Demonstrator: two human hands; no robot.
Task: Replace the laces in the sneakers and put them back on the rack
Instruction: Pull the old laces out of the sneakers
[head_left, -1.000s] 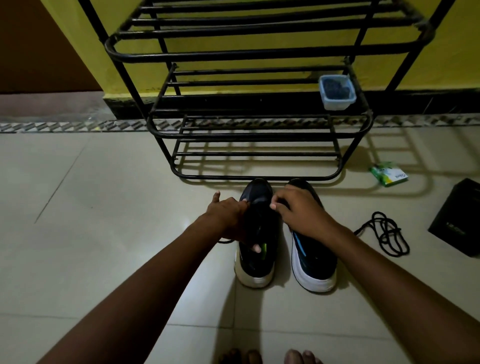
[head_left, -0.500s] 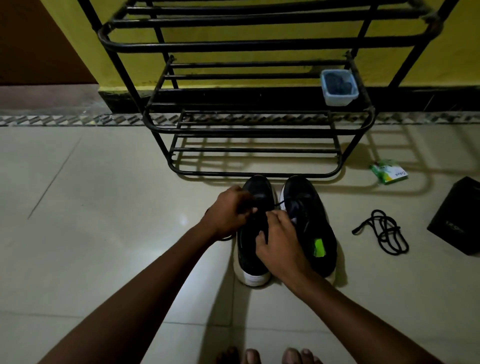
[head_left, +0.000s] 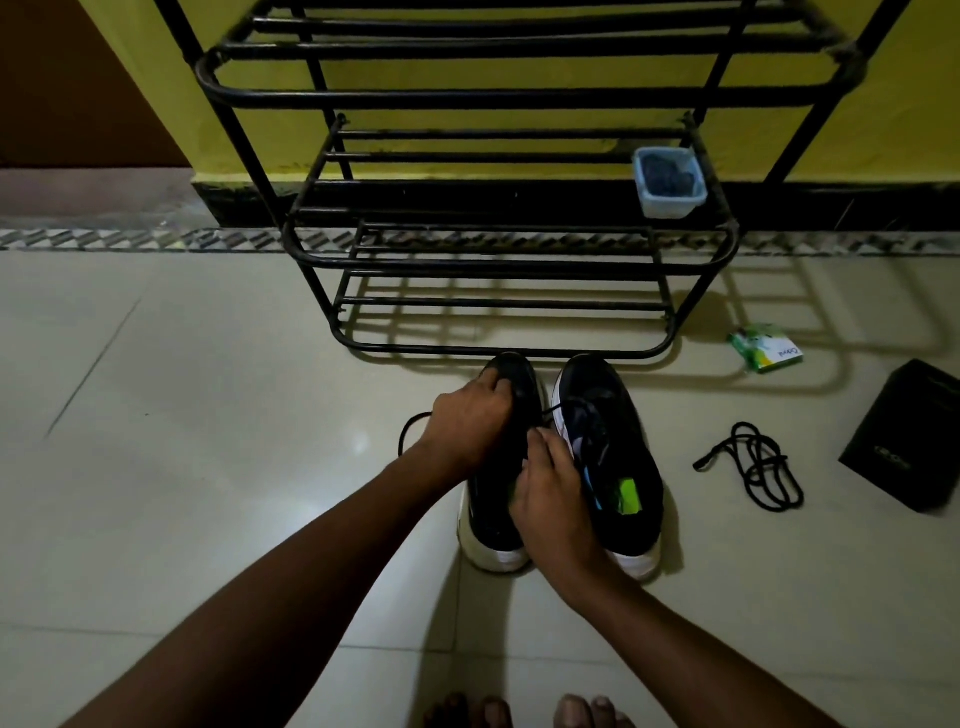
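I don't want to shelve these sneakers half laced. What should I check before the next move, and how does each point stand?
1. Left sneaker flat on floor: ok.
2. Lace gripped by left hand and right hand: ok.
3. Left sneaker's lacing finished: cannot tell, hands cover it.
4. Right sneaker tied: cannot tell, too dark.
5. Spare lace clear of the sneakers: ok.
6. Room on rack's lowest shelf: ok.

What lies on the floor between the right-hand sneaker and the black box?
A coiled loose black lace, touching neither sneaker nor box; head view.
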